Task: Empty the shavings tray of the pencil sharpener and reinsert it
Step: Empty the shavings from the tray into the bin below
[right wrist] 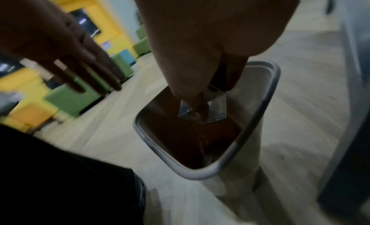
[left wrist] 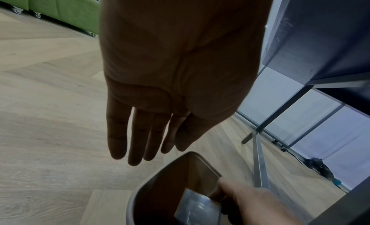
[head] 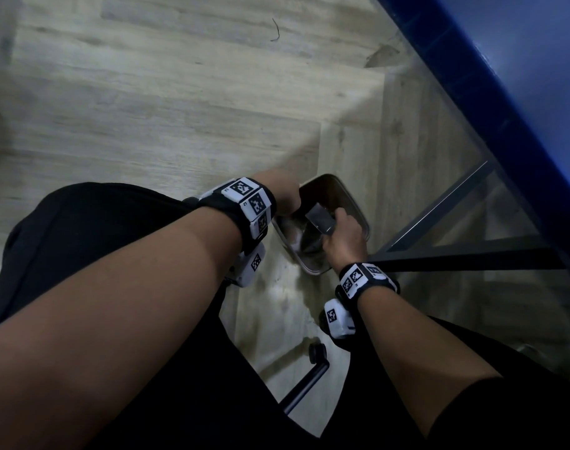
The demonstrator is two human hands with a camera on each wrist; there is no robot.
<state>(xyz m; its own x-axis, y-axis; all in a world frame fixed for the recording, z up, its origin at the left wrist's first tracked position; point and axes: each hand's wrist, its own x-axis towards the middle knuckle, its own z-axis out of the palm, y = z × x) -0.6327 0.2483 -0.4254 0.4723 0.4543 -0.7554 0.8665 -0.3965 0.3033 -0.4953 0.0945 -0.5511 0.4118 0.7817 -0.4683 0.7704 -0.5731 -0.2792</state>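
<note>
My right hand (head: 337,233) pinches a small clear plastic shavings tray (head: 320,219) and holds it tipped over the open mouth of a grey waste bin (head: 363,219). In the right wrist view the shavings tray (right wrist: 208,111) points down into the waste bin (right wrist: 266,101), and fine brown shavings (right wrist: 202,147) fall from it. My left hand (left wrist: 140,136) hangs open with straight fingers just left of the bin's rim, holding nothing. The pencil sharpener itself is not in view.
The bin stands on a pale wood floor (head: 163,108) beside a blue desk (head: 520,92) with dark metal legs (head: 439,248). A chair castor (head: 317,350) sits between my knees. Green seating blocks (left wrist: 50,6) stand far off.
</note>
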